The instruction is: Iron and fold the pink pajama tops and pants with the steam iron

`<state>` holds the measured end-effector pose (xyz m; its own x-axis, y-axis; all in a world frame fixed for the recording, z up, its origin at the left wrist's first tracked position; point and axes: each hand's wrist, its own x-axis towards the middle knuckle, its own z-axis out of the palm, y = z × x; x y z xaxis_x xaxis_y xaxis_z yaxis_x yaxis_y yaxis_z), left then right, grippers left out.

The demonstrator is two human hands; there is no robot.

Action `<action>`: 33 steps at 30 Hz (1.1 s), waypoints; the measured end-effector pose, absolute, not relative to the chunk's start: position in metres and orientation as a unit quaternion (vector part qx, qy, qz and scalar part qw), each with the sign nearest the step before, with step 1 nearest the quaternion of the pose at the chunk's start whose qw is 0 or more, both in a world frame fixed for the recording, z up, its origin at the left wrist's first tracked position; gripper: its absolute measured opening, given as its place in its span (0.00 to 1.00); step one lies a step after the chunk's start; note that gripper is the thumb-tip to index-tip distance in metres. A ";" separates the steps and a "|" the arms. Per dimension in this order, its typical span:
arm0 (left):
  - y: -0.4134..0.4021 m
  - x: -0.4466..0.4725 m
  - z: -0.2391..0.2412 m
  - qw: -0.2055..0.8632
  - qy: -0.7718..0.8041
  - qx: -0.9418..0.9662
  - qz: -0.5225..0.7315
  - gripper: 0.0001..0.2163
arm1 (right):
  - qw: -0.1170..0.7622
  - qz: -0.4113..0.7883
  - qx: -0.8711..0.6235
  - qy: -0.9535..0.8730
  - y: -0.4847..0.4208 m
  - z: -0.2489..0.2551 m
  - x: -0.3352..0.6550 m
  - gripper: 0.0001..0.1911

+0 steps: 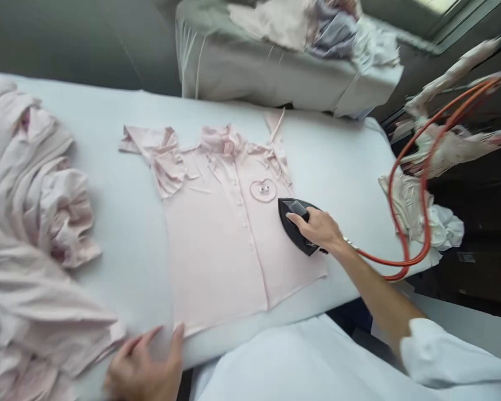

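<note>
A small pink button-front shirt (217,245) lies flat on the white ironing table (342,161), collar away from me. My right hand (317,228) is closed round the handle of a black iron (294,223), which rests on the shirt's right front panel, just below a heart-shaped emblem (263,190). My left hand (144,367) lies flat with fingers spread on the table's near edge, at the shirt's lower left hem.
A heap of crumpled pink garments (33,234) covers the table's left end. The iron's orange cord (421,184) loops off the right edge past hanging pale clothes (455,145). Another padded table with piled clothing (300,28) stands behind.
</note>
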<state>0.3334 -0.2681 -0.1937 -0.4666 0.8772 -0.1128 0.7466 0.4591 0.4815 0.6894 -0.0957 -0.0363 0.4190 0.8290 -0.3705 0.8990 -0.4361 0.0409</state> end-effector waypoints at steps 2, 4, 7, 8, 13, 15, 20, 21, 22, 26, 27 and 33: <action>-0.271 0.340 -0.190 0.191 0.820 0.516 0.158 0.21 | 0.139 -0.174 0.786 0.577 -0.135 -0.030 0.687 0.29; -0.270 0.342 -0.188 0.233 0.808 0.525 0.128 0.20 | 0.162 -0.213 0.719 0.642 -0.175 -0.027 0.670 0.27; -0.263 0.339 -0.185 0.270 0.805 0.516 0.116 0.21 | 0.207 -0.263 0.636 0.695 -0.222 -0.036 0.631 0.28; -0.260 0.337 -0.183 0.273 0.807 0.510 0.116 0.21 | 0.218 -0.275 0.624 0.699 -0.232 -0.041 0.621 0.28; -0.246 0.335 -0.172 0.305 0.834 0.450 0.092 0.22 | 0.151 -0.289 0.704 0.631 -0.243 -0.054 0.664 0.30; -0.240 0.339 -0.168 0.306 0.845 0.426 0.104 0.22 | 0.072 -0.283 0.766 0.573 -0.228 -0.047 0.724 0.29; -0.211 0.373 -0.160 0.184 0.847 0.455 0.202 0.28 | 0.022 -0.057 0.882 0.468 -0.179 -0.043 0.836 0.27; -0.202 0.382 -0.156 0.166 0.848 0.454 0.216 0.30 | 0.012 0.019 0.884 0.467 -0.175 -0.049 0.834 0.26; -0.192 0.390 -0.152 0.165 0.853 0.441 0.225 0.30 | -0.004 0.067 0.877 0.476 -0.175 -0.058 0.823 0.27; -0.173 0.395 -0.130 0.340 0.848 0.311 0.261 0.28 | -0.028 -0.070 0.843 0.533 -0.194 -0.097 0.750 0.24; -0.179 0.387 -0.128 0.399 0.822 0.295 0.280 0.25 | -0.029 -0.114 0.834 0.540 -0.206 -0.103 0.740 0.23; -0.337 0.323 -0.181 0.478 0.788 0.313 0.230 0.21 | -0.125 -0.289 0.800 0.511 -0.405 -0.151 0.768 0.30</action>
